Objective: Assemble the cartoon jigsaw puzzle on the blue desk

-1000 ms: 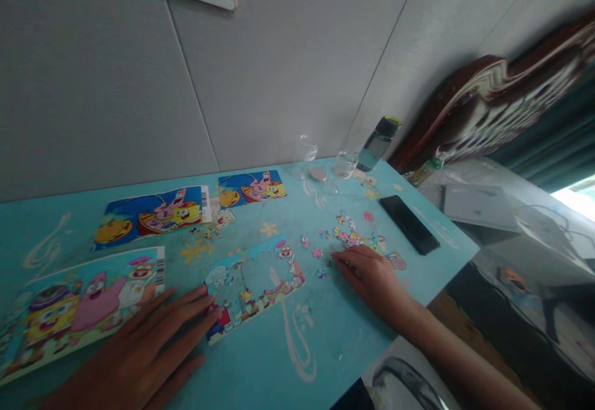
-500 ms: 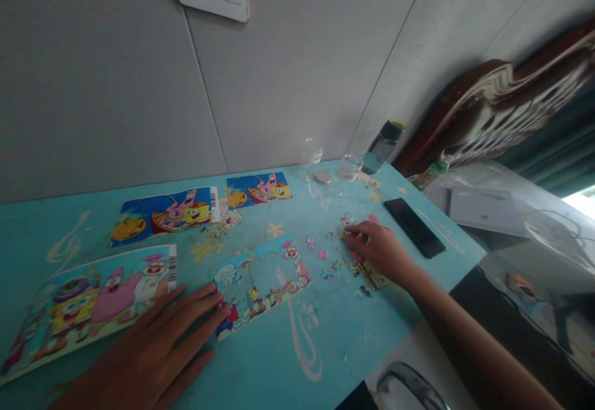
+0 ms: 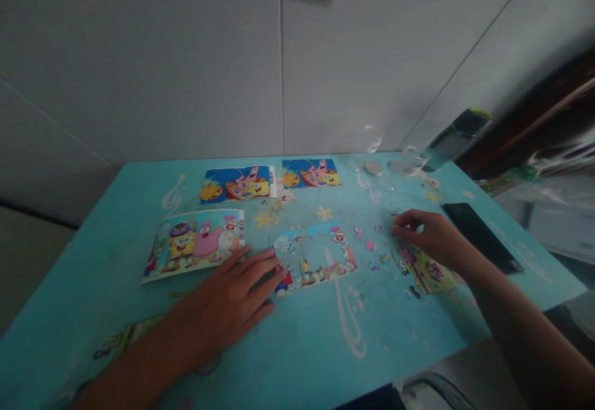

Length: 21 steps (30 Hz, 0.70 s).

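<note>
A partly filled cartoon puzzle [image 3: 297, 280] lies mid-table, its border assembled around an open centre. My left hand [image 3: 232, 301] rests with fingers spread, the fingertips on the puzzle's left edge. To the right, my right hand [image 3: 425, 233] has thumb and forefinger pinched over loose pieces; whatever is between them is too small to make out. Several loose pieces [image 3: 370, 245] lie between the puzzle and that hand. Under and beside the right hand is a yellowish picture sheet [image 3: 434, 273]. A printed cartoon picture [image 3: 198, 244] lies left of the puzzle.
Two blue cartoon pictures [image 3: 239, 183] [image 3: 312, 173] lie near the wall. Clear cups [image 3: 413, 159], a round lid [image 3: 373, 168] and a dark bottle [image 3: 458, 137] stand at the back right. A black phone [image 3: 483, 236] lies at the right. Another sheet is partly under my left forearm.
The view has swung left, so the table and both hands appear further right. My left hand stays at the puzzle's edge, and my right hand stays over the loose pieces.
</note>
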Tool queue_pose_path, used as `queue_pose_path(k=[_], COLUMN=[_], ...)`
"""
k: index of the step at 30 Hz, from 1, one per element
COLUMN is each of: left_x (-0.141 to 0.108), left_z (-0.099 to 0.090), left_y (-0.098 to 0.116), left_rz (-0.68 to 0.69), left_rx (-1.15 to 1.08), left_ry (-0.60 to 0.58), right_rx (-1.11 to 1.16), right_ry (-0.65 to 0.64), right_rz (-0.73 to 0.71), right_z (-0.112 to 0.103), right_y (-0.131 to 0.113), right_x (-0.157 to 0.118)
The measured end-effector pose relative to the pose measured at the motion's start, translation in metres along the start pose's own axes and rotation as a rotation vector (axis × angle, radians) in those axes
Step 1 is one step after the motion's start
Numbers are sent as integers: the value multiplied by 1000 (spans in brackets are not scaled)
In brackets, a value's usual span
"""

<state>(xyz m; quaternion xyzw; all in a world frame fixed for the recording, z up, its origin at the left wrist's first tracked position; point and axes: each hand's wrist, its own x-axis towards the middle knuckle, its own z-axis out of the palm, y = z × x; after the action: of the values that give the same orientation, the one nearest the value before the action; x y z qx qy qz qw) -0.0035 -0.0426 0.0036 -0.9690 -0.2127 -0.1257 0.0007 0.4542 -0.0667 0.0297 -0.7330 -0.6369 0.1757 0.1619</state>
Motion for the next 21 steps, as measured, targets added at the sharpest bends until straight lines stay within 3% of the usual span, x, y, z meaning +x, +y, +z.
queue_pose_path(k=[12, 21], left_x=[2, 2], left_z=[-4, -2], left_y=[4, 4], left_rz=[-38, -45], left_rx=[-79, -73], left_ry=[-44, -52], right_rx=[15, -5], right_ry=[-34, -41], right_rz=[21, -10], right_z=[-16, -13], right_y=[-10, 3], right_x=[7, 20])
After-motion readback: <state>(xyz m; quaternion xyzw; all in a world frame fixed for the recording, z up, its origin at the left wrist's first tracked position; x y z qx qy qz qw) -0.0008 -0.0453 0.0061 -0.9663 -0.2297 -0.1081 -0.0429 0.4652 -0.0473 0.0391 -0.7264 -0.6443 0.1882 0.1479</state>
